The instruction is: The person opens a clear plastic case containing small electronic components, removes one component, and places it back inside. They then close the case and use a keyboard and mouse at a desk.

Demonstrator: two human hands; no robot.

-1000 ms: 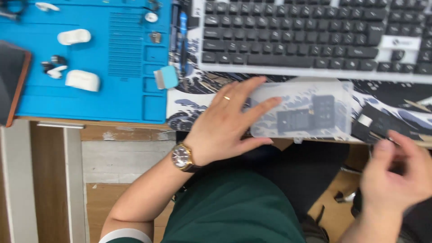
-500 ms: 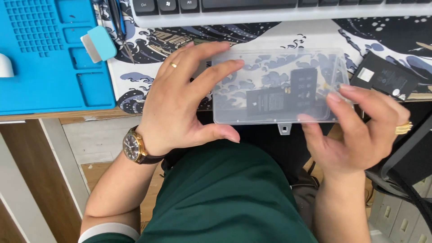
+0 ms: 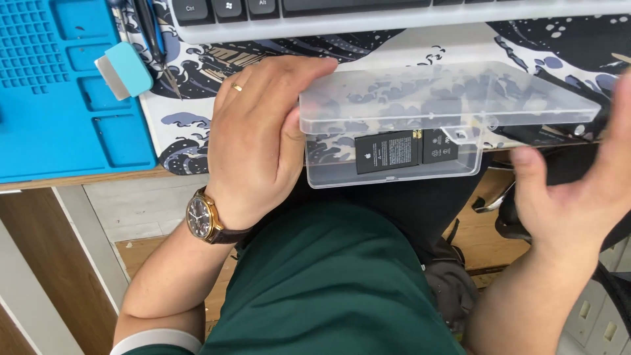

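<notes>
The right hand is blurring and leaving the frame; the left hand is hiding the box end.

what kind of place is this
Likely an electronics repair desk: a blue silicone repair mat with sorting compartments, a keyboard on a wave-print desk mat, and a clear plastic box with small black batteries inside.
</notes>
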